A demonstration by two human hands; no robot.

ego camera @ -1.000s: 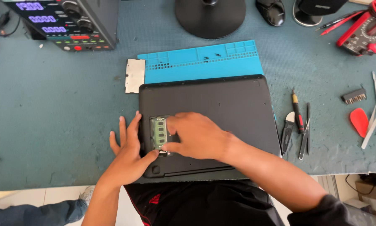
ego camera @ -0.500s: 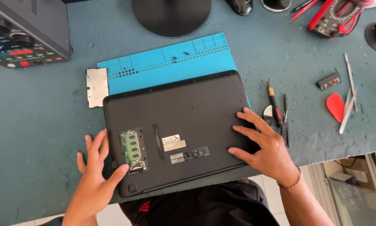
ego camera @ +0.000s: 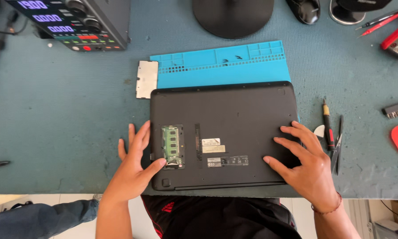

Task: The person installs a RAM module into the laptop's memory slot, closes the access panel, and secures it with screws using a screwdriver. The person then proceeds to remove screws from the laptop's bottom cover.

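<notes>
I see my left hand [ego camera: 135, 166] low in the frame, left of centre, fingers [ego camera: 139, 139] spread and flat against the left edge of the upturned black laptop [ego camera: 223, 132], thumb tip touching the bottom corner of the open memory bay. The green memory module [ego camera: 171, 144] sits in that bay, lying flat as far as I can tell. My right hand [ego camera: 303, 166], lower right, rests splayed on the laptop's right end, gripping nothing. I judge this as steadying the case with the module exposed; working it next would call for a fingertip at its side clips. Beyond lie the loose metal cover plate [ego camera: 146, 79] and blue mat [ego camera: 221, 66] on the counter [ego camera: 61, 115], screwdriver [ego camera: 327, 126] at right.
</notes>
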